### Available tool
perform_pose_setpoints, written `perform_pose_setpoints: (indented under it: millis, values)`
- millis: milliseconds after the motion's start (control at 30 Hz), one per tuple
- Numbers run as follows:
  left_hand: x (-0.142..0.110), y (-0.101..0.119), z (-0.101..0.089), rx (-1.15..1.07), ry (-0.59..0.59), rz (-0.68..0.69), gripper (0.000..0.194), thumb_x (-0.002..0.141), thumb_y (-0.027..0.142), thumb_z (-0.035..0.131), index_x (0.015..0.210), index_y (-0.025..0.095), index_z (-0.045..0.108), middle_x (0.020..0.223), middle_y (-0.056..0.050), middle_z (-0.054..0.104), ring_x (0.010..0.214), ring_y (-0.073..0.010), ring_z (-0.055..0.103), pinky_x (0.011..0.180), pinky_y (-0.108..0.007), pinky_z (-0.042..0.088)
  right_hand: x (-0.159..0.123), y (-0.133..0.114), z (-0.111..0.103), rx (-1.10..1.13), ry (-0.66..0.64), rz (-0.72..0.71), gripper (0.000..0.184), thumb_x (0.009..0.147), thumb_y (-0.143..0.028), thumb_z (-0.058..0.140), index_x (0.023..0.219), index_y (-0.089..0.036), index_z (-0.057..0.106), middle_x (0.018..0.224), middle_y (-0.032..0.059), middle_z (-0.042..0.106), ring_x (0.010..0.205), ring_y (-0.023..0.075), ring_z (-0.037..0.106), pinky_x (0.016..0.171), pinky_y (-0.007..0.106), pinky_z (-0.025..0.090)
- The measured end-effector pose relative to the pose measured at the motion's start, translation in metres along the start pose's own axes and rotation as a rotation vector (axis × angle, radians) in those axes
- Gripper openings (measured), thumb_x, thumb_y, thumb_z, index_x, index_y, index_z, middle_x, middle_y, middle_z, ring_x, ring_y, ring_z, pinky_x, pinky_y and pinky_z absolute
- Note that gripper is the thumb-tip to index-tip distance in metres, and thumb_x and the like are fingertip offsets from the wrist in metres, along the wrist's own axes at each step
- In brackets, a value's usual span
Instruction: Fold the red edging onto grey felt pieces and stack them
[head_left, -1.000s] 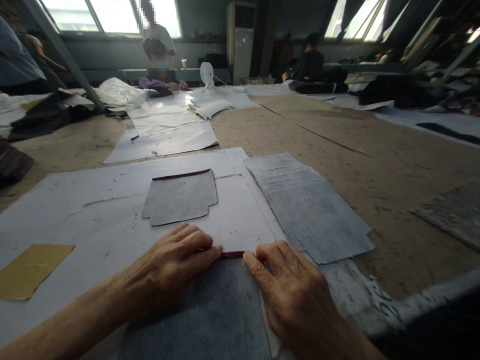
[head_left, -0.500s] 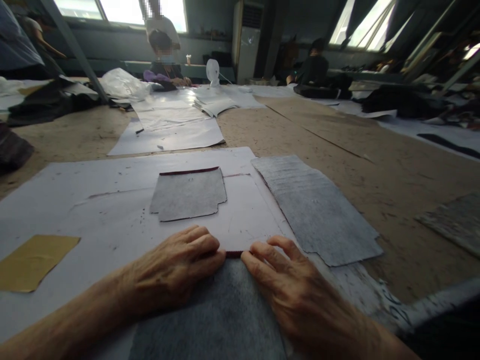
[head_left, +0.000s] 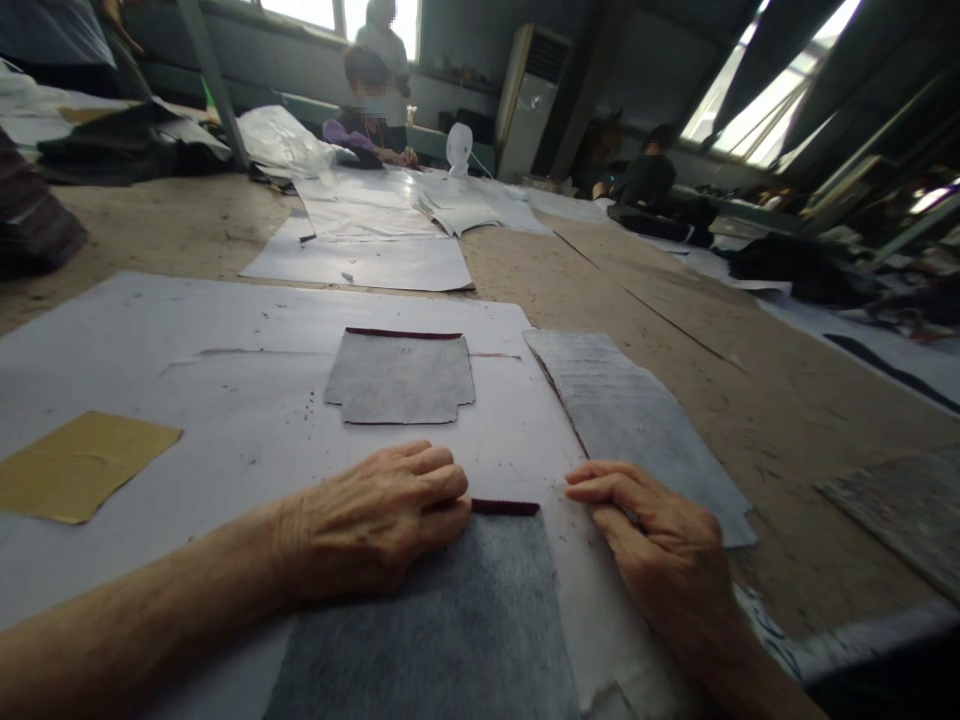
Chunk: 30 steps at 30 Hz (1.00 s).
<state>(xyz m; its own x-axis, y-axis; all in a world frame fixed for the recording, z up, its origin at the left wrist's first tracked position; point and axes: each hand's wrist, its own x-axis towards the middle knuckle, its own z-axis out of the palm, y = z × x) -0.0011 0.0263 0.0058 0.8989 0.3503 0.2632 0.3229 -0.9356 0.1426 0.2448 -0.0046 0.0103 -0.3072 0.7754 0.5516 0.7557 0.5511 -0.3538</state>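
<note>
A grey felt-like piece [head_left: 457, 610] with a dark red folded top edge lies right in front of me on white paper [head_left: 225, 320]. My left hand [head_left: 375, 515] rests on its upper left corner, fingers curled and pressed onto the folded edge. My right hand [head_left: 660, 535] lies to the right of that piece, fingers stretched out, touching the lower edge of a stack of grey pieces [head_left: 630, 420]. A smaller notched grey piece [head_left: 401, 378] with a dark red top edge lies farther ahead on the paper.
A yellow-brown sheet [head_left: 79, 465] lies at the left. More white sheets [head_left: 367, 255] lie farther along the brown tabletop [head_left: 675, 340]. Another grey piece [head_left: 900, 510] is at the right. Other people sit and stand at the far end near a small white fan [head_left: 459, 148].
My right hand has left the folded edge of the near piece and moved right onto the grey stack. My left hand stays on the edge. The view has shifted leftward.
</note>
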Motion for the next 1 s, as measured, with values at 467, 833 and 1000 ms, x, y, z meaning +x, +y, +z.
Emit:
perform_pose_setpoints:
  millis: [467,833,1000]
  values:
    - [-0.015,-0.006,-0.007,-0.149,0.111,-0.149,0.026,0.082,0.006,0.037,0.098,0.015,0.056,0.087,-0.006,0.054,0.077,-0.0155,0.047,0.072,-0.031,0.039,-0.001,-0.047,0.046,-0.143,-0.053,-0.273,0.028,0.080,-0.003,0.038,0.090,-0.006,0.064,0.074,0.0091,0.058,0.072,0.0188,0.050,0.064,0.032,0.049]
    - [-0.036,-0.005,-0.010,-0.055,0.094,-0.074,0.033,0.080,0.002,0.035,0.108,0.010,0.051,0.085,-0.009,0.055,0.077,-0.0170,0.047,0.072,-0.034,0.042,0.004,-0.044,0.041,-0.146,-0.126,-0.353,0.036,0.082,-0.002,0.034,0.107,-0.007,0.060,0.077,0.0056,0.061,0.071,0.0172,0.052,0.063,0.029,0.047]
    - [-0.033,-0.004,-0.010,0.003,0.065,-0.038,0.027,0.084,0.006,0.032,0.102,0.009,0.052,0.082,-0.009,0.055,0.075,-0.0178,0.046,0.070,-0.034,0.042,0.008,-0.045,0.039,-0.178,-0.169,-0.382,0.037,0.083,-0.004,0.032,0.107,-0.010,0.060,0.077,0.0060,0.060,0.071,0.0175,0.052,0.062,0.030,0.046]
